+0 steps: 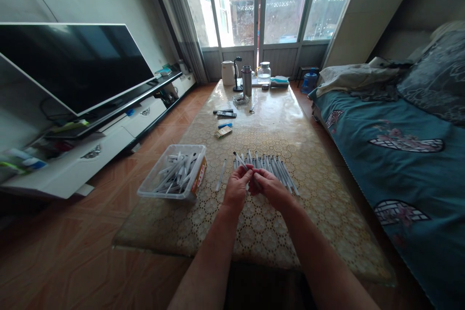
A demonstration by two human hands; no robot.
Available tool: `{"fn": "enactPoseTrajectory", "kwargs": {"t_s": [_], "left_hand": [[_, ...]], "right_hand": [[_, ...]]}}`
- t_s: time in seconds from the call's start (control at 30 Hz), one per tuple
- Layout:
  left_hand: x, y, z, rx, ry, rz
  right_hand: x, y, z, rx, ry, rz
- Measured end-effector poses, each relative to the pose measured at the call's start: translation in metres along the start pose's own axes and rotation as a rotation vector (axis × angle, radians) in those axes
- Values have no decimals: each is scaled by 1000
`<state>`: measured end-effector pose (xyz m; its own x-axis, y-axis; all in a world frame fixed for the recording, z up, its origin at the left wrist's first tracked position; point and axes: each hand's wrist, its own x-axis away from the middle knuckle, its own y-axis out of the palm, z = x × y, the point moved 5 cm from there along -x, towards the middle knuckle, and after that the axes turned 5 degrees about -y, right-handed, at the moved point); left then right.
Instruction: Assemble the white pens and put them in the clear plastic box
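Note:
My left hand (237, 186) and my right hand (271, 187) meet above the near part of the table, fingers closed on one slim whitish pen (240, 159). Its dark end points up and to the left; the lower part is hidden by my fingers. Just beyond my hands lies a row of similar pens (281, 169), side by side, partly covered by the hands. One single pen (221, 174) lies apart, left of my left hand. Farther left stands a clear plastic box (145, 189) holding many loose pens and pen parts.
The long table (308, 223) has a patterned cover. Ahead lie a small yellowish box (223, 131), a blue pen-like item (225, 125) and a remote control (225, 114). At the far end stand a steel flask (246, 81), a kettle (228, 73) and a glass jug (264, 74).

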<state>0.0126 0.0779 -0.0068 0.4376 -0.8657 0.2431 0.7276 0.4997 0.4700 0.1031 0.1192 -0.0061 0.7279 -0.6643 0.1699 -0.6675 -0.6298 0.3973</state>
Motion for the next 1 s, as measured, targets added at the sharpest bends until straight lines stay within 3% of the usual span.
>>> {"fn": "enactPoseTrajectory", "kwargs": {"t_s": [0.27, 0.47, 0.67, 1.0], "left_hand": [[9, 5, 1, 64, -36, 5], [8, 5, -4, 33, 54, 130], [8, 2, -3, 77, 86, 192], [9, 2, -4, 125, 82, 178]], "right_hand": [[6, 13, 1, -66, 37, -143], [9, 23, 12, -151, 110, 103], [8, 35, 11, -31, 25, 28], [7, 32, 9, 21, 30, 76]]}}
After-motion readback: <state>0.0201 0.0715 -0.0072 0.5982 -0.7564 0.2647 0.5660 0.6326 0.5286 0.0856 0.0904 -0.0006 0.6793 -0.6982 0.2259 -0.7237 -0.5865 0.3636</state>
